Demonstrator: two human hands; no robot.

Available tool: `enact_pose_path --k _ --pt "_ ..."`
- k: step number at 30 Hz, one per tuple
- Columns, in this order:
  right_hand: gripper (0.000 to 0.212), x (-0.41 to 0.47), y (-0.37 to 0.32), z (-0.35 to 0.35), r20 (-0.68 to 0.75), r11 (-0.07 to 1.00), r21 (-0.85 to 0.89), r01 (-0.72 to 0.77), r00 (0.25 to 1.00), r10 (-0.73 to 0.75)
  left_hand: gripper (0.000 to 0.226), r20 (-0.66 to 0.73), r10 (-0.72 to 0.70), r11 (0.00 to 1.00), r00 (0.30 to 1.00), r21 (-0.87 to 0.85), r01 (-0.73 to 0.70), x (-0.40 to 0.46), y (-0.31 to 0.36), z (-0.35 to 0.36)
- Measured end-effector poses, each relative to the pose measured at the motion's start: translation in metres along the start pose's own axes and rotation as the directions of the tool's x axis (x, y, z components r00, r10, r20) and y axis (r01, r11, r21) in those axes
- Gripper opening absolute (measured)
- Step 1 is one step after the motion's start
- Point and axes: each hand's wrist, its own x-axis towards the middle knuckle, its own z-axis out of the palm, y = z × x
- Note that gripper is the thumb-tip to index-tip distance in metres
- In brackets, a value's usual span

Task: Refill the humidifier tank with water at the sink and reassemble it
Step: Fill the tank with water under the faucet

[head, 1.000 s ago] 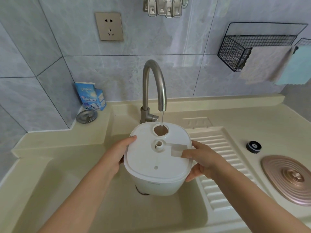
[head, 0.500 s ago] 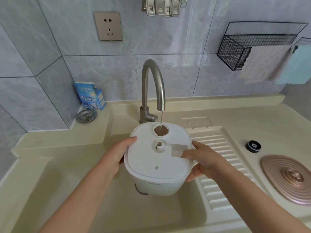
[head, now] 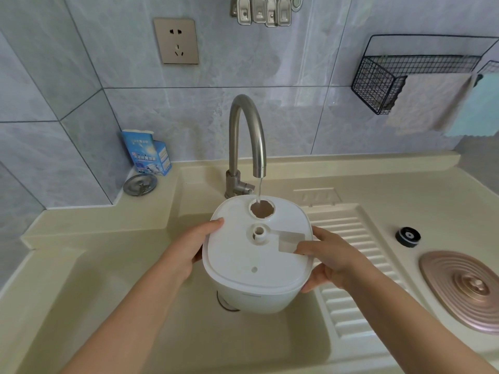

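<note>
A white humidifier tank (head: 251, 263) is held over the cream sink (head: 113, 306), under the steel tap (head: 244, 136). A thin stream of water (head: 259, 191) falls from the spout into the round fill hole (head: 262, 209) at the tank's far edge. My left hand (head: 195, 247) grips the tank's left side, thumb on the top rim. My right hand (head: 328, 259) grips the right side, thumb lying on the top near a recessed slot. A small black cap (head: 407, 236) lies on the counter to the right.
A ribbed drainboard (head: 351, 238) lies right of the basin, with a copper-coloured ridged lid (head: 464, 287) beyond it. A blue box (head: 147, 152) and a metal sink strainer (head: 140, 183) sit in the back left corner. A black wire basket (head: 378, 82) with cloths hangs on the wall.
Hardly anything has moved. Both hands keep the tank in place under the running water.
</note>
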Motion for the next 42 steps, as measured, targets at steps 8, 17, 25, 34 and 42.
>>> enact_pose_path --k 8,17,25,34,42 --pt "0.059 -0.001 0.003 -0.001 -0.021 1.0 -0.01 0.027 0.999 -0.027 0.029 0.06 0.037 0.998 0.998 0.043 -0.039 0.0 0.0 -0.005" --pt "0.053 -0.001 0.007 0.0 -0.018 0.999 -0.046 0.003 1.0 -0.004 0.028 0.13 0.008 0.998 0.991 0.059 -0.016 0.009 -0.007 -0.015" --pt "0.052 0.001 0.008 0.0 -0.023 0.999 -0.037 0.016 1.0 -0.017 0.022 0.143 -0.006 0.99 0.99 0.139 -0.014 0.022 0.009 -0.015" --pt "0.056 0.004 0.005 0.001 -0.052 0.998 -0.056 0.019 0.998 -0.022 0.02 0.084 0.295 0.87 0.952 0.388 -0.303 0.065 0.065 0.027" --pt "0.053 0.005 0.003 -0.001 -0.047 0.998 -0.057 0.003 0.999 -0.006 0.028 0.353 0.289 0.582 0.89 0.673 -0.456 0.112 0.08 0.047"
